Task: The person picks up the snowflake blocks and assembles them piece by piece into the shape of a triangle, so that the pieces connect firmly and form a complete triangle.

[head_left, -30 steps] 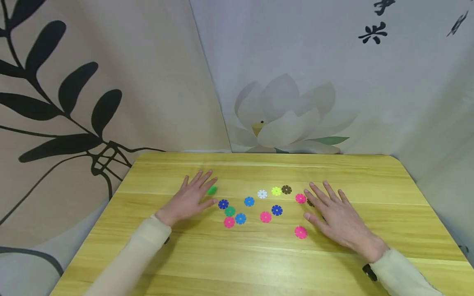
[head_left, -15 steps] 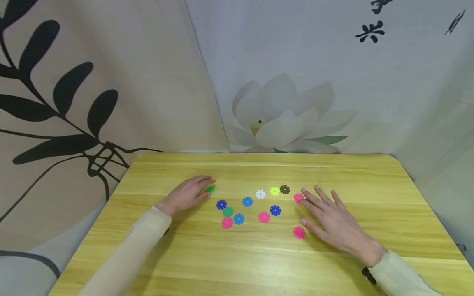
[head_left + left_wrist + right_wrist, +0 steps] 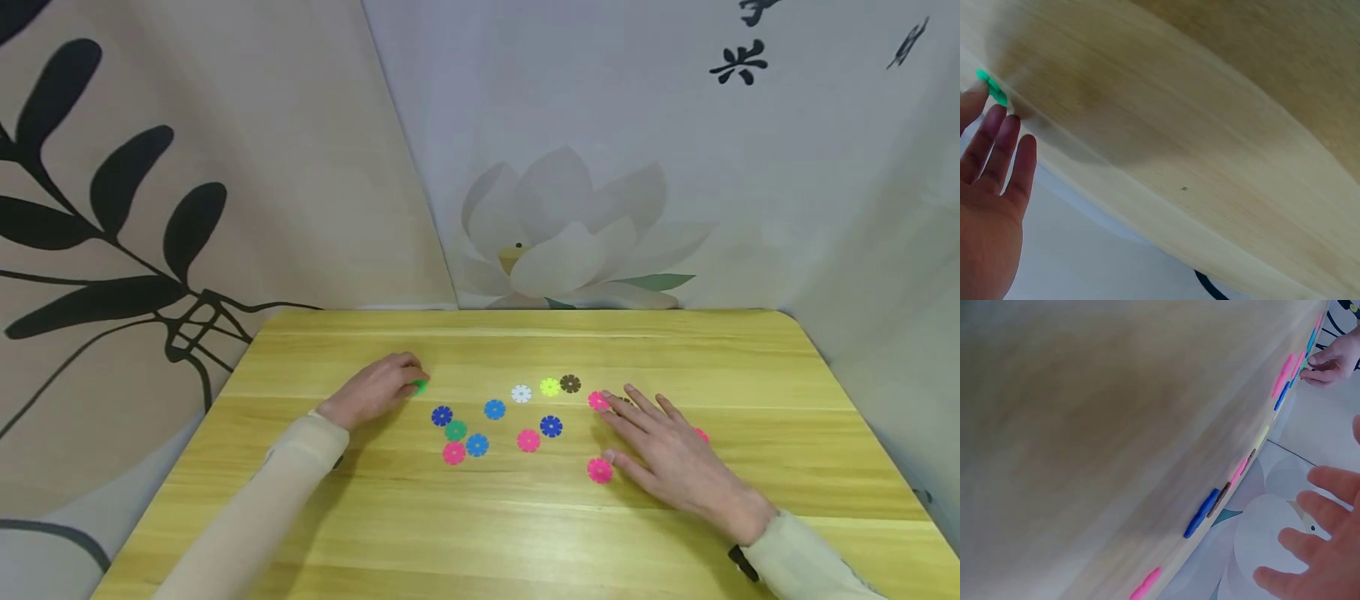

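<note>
My left hand [image 3: 377, 388] pinches a bright green snowflake disc [image 3: 992, 88] between thumb and fingers, at the left end of the scattered discs. In the left wrist view the disc stands on edge and the other fingers stretch out beside it. My right hand [image 3: 671, 457] hovers with spread fingers over the right end of the group. Its fingertips overlap a pink disc [image 3: 597, 401] in the head view, and another pink disc [image 3: 599, 471] lies by the thumb. A blue disc [image 3: 1201, 514] shows in the right wrist view; from the head this hand covers it.
Between the hands lie several notched discs, among them a white one [image 3: 521, 393], a yellow one [image 3: 550, 387], a brown one [image 3: 570, 384] and a dark blue one [image 3: 551, 427]. The wooden table [image 3: 480, 533] meets a printed curtain [image 3: 337, 167] along its back edge.
The left hand's spread fingers have closed around the green disc. My right hand stays spread in nearly the same place. The head view has turned slightly right.
</note>
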Action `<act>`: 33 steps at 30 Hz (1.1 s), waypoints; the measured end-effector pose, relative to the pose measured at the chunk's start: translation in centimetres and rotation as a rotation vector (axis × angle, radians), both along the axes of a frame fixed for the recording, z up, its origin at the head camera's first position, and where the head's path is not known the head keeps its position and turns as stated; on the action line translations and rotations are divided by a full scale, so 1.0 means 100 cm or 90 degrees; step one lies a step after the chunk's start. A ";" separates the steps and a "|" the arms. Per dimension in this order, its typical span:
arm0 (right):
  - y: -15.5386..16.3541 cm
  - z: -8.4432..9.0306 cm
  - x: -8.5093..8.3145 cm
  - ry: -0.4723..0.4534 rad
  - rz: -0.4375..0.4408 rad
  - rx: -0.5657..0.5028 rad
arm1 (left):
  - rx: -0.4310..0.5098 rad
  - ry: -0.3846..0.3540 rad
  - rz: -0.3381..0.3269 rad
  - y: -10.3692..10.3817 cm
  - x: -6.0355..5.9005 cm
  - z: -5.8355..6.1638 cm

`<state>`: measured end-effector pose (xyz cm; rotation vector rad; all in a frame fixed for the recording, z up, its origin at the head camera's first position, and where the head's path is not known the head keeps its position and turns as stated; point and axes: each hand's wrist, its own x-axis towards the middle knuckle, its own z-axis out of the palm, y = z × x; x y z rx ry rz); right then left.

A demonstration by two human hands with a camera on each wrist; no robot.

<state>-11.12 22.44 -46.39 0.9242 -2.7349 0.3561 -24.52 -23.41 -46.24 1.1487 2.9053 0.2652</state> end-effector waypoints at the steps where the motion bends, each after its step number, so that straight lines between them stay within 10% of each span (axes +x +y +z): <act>1: 0.000 0.000 0.000 -0.001 0.000 0.001 | -0.001 -0.006 0.006 0.000 0.000 0.001; 33: 0.003 0.010 -0.011 -0.049 -0.040 -0.008 | 0.136 -0.227 0.087 -0.013 -0.006 0.003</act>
